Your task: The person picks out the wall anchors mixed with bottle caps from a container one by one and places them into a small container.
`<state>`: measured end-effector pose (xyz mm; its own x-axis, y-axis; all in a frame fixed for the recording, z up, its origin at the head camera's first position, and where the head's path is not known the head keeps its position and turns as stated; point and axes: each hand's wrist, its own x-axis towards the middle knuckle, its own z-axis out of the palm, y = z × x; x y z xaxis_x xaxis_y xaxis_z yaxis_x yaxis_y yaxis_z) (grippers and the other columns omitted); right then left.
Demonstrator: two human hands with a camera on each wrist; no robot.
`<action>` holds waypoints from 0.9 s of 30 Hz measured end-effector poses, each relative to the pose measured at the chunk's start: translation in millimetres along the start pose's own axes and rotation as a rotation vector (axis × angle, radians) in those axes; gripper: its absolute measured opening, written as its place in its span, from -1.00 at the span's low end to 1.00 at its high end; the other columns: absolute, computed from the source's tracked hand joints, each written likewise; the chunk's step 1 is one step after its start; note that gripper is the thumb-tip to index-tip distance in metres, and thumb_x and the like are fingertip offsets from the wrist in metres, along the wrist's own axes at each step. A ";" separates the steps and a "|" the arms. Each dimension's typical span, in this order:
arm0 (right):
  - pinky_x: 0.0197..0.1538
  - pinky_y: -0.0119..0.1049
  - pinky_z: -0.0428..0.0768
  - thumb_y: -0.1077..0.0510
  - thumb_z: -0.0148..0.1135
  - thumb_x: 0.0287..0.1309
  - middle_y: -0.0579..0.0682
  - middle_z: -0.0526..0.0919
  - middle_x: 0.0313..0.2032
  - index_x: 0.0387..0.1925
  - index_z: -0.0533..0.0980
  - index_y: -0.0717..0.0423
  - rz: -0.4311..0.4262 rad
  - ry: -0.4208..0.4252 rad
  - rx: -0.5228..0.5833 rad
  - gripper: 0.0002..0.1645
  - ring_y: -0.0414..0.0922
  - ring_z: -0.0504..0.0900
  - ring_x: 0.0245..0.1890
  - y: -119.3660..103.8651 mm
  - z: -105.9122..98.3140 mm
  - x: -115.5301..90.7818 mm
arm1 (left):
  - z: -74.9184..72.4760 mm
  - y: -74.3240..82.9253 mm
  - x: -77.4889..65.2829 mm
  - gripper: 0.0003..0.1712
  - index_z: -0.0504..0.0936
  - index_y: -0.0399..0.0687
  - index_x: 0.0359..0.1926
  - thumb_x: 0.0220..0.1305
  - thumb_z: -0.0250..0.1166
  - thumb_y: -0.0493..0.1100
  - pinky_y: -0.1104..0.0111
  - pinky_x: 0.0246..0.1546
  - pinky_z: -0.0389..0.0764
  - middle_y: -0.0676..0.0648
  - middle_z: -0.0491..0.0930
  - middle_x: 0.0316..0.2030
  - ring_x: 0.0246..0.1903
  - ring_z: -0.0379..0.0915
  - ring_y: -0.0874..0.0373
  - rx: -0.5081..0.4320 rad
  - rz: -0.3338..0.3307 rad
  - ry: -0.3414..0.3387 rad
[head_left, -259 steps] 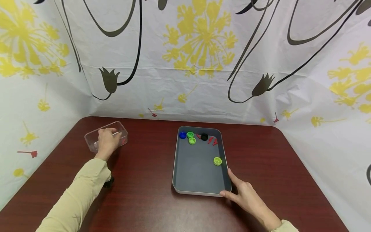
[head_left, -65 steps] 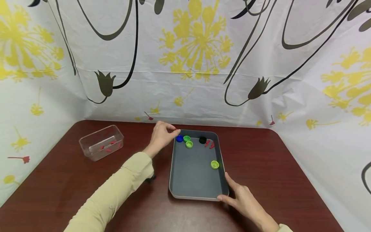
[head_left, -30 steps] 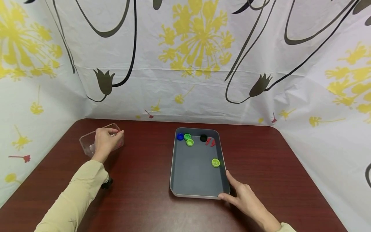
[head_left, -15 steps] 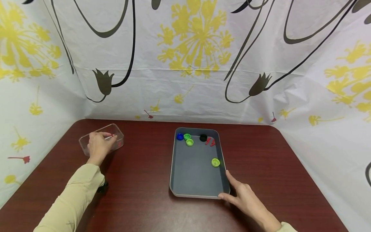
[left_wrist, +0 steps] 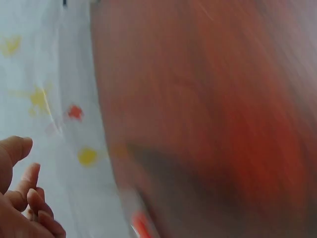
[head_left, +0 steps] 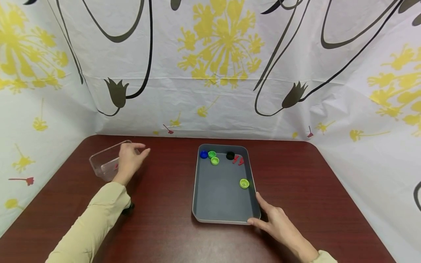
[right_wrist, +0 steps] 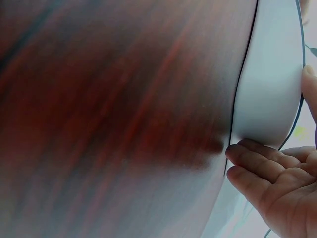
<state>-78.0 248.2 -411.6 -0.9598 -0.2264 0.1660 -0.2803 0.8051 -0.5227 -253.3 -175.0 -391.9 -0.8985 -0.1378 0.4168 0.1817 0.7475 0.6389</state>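
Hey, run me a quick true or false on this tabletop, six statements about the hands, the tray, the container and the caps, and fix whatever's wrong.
1. The right hand touches the gray tray. True.
2. The blue cap lies at the tray's near edge. False: the blue cap is by its far left corner.
3. The clear container stands inside the tray. False: the clear container is on the table, left of the tray.
4. Two red pieces lie near the black cap. True.
5. The left hand rests on the tray. False: the left hand is by the clear container.
6. A yellow-green cap lies apart from the other caps. True.
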 end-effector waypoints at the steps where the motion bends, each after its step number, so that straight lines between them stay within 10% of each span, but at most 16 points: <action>1: -0.03 -0.11 0.57 -0.12 0.39 -0.05 0.25 0.47 0.17 0.29 0.24 0.38 0.001 -0.003 0.002 0.00 0.04 0.56 0.06 0.2 -0.3 0.0 | 4.9 6.8 1.6 -0.69 0.67 -0.39 -0.21 0.12 0.34 -0.19 0.01 -0.02 0.33 -0.37 0.58 -0.28 -0.09 0.35 -0.23 -0.013 0.027 -0.014; 15: -0.01 -0.10 0.56 -0.13 0.36 -0.02 0.28 0.42 0.19 0.30 0.21 0.41 0.011 -0.031 0.030 0.01 0.08 0.52 0.11 0.7 -2.7 -0.4 | 79.2 109.1 4.7 -0.73 0.70 -0.18 -0.20 0.14 0.36 -0.08 0.16 -0.06 0.40 -0.19 0.51 -0.11 -0.09 0.38 -0.03 -0.174 0.128 -0.316; 27: -0.01 -0.10 0.56 -0.15 0.35 -0.02 0.28 0.42 0.20 0.30 0.21 0.40 0.017 -0.043 0.035 0.02 0.08 0.51 0.12 0.3 -2.5 -0.1 | 122.5 150.9 -1.5 -0.73 0.67 -0.10 -0.12 0.18 0.34 -0.09 0.18 -0.10 0.45 -0.13 0.44 -0.06 -0.05 0.34 -0.02 -0.183 0.173 -0.569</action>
<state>-78.0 249.9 -409.7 -0.9639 -0.2373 0.1213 -0.2640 0.7896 -0.5540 -273.5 17.6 -375.3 -0.9130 0.3810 0.1461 0.3637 0.5975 0.7146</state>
